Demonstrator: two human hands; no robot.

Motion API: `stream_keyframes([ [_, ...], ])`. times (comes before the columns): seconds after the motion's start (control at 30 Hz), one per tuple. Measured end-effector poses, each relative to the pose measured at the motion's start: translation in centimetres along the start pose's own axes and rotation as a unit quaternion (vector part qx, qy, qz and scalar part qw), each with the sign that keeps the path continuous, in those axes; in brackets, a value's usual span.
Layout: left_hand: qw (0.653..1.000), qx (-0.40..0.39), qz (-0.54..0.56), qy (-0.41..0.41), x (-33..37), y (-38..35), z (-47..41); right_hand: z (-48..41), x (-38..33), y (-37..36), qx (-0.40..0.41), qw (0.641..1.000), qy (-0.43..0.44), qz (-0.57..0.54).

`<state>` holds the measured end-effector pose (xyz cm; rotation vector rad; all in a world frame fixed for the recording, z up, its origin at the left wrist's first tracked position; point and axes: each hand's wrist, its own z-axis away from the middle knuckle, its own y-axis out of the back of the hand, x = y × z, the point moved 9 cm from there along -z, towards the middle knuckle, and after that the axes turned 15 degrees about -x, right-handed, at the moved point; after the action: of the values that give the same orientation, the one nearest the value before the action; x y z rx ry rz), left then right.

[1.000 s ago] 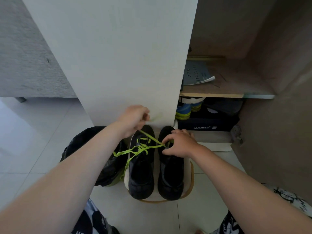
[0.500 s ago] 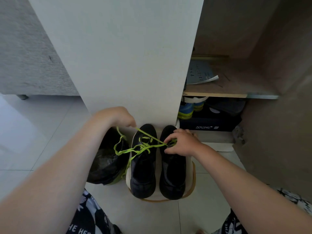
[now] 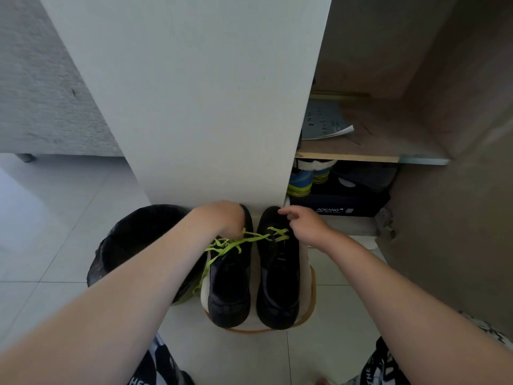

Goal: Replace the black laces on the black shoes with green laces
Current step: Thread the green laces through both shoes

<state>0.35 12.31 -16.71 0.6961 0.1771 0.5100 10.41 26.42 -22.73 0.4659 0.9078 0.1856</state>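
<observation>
Two black shoes stand side by side on a low white stool, toes toward me. A green lace is tangled over the left shoe and stretches across to the eyelets of the right shoe. My left hand hangs over the left shoe's opening, its fingers curled down and hidden, and the lace comes out from under it. My right hand rests on the right shoe's collar with the index finger stretched left. Two lace strands run under its fingers. No black lace shows.
A black bin bag sits just left of the stool, under my left forearm. A white cabinet panel rises right behind the shoes. To the right, an open shelf holds papers, with a dark shoebox and bright sneakers below it.
My left hand, raised and pulling the lace up to the left, has come down onto the left shoe's opening. My right hand slid a little right, uncovering the lace on the right shoe.
</observation>
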Motion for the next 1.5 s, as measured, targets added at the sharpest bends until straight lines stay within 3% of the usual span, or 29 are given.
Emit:
stream_keyframes([
  [0.1, 0.997, 0.043, 0.006, -0.062, 3.0, -0.2, -0.8, 0.0, 0.4, 0.5, 0.003, 0.999, -0.030, 0.021],
  [0.3, 0.992, 0.113, -0.046, -0.024, 3.8, 0.1, -1.7, 1.1, 0.1, -1.3, -0.079, 0.988, -0.055, 0.124],
  [0.5, 0.997, 0.065, 0.011, -0.040, 2.9, 0.1, -2.1, 1.5, -0.1, -1.2, -0.074, 0.987, -0.050, 0.131],
  [0.67, 0.996, 0.027, 0.057, -0.064, 3.0, -0.5, -2.1, 0.7, -2.1, -2.6, -0.028, 0.990, 0.055, 0.129],
  [0.87, 0.987, -0.128, 0.096, -0.016, 1.1, -2.7, -1.2, 1.9, -2.5, -2.6, -0.045, 0.970, 0.018, 0.239],
  [1.0, 0.935, -0.273, 0.223, 0.028, -1.4, -5.2, -0.1, 1.9, -3.0, -2.8, -0.045, 0.965, 0.032, 0.257],
  [1.13, 0.957, -0.192, 0.213, 0.032, -3.8, -3.5, -0.4, 1.7, -4.3, -2.6, 0.005, 0.975, 0.094, 0.202],
  [1.2, 0.966, -0.186, 0.174, 0.033, -4.0, -3.1, -0.5, 1.3, -5.3, -2.9, 0.032, 0.962, 0.115, 0.244],
  [1.3, 0.981, -0.189, 0.039, 0.036, -2.7, -2.3, -0.1, 0.6, -6.1, -4.9, -0.014, 0.945, 0.113, 0.307],
  [1.37, 0.984, -0.178, 0.010, 0.023, -1.8, -2.0, -0.5, 0.5, -6.7, -5.8, -0.039, 0.933, 0.108, 0.340],
  [1.5, 0.987, 0.017, 0.114, -0.111, -0.3, 1.2, -1.3, 0.8, -8.5, -4.7, 0.033, 0.937, 0.126, 0.325],
])
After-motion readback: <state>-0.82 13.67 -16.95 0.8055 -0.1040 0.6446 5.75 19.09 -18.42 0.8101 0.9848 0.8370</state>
